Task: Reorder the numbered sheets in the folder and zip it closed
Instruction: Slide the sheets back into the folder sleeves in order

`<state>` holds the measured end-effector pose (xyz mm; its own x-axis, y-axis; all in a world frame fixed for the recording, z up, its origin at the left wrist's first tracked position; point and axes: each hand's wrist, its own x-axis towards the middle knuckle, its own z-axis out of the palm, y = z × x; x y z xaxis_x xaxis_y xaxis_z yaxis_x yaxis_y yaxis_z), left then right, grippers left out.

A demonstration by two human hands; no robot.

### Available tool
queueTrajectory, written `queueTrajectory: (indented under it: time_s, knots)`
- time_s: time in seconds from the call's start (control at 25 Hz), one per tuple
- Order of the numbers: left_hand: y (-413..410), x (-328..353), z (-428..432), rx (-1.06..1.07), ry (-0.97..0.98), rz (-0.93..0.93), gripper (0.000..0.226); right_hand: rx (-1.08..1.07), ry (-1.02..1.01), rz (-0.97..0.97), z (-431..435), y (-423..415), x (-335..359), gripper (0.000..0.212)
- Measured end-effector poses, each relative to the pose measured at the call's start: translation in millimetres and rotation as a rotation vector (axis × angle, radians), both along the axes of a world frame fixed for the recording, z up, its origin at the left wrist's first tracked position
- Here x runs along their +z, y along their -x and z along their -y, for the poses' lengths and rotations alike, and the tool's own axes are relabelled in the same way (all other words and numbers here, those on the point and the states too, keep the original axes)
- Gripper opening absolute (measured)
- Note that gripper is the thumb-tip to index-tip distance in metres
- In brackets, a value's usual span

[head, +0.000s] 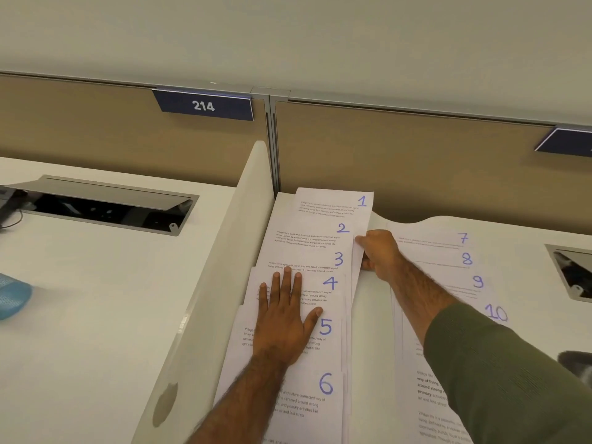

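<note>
Paper sheets [320, 363] x10 (1-10), L hand [282, 322], R hand [379, 254]

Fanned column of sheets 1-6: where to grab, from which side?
Pinch the fanned column by its right edge, coming from the right over the bare desk strip. The divider hugs its left side and the sheets lie flat, so only that edge is open. The right hand pinches there; the left hand presses flat.
</note>
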<state>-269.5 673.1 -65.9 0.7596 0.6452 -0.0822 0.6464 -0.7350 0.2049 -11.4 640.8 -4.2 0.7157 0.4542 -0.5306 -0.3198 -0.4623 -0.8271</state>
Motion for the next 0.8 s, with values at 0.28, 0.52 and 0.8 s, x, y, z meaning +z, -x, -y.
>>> queueTrajectory:
  time_s: [0.28,0.52,0.8]
  knots:
    - [-1,3,1,0.021,0.016,-0.012,0.089,-0.140,0.025,0.417,33,-27,40,0.022]
    - [-4,7,3,0.054,0.033,-0.020,0.098,-0.302,0.008,0.610,111,-53,66,0.036]
    - [-60,68,67,0.120,0.291,0.314,0.062,-0.461,-0.032,0.500,233,-48,79,0.030]
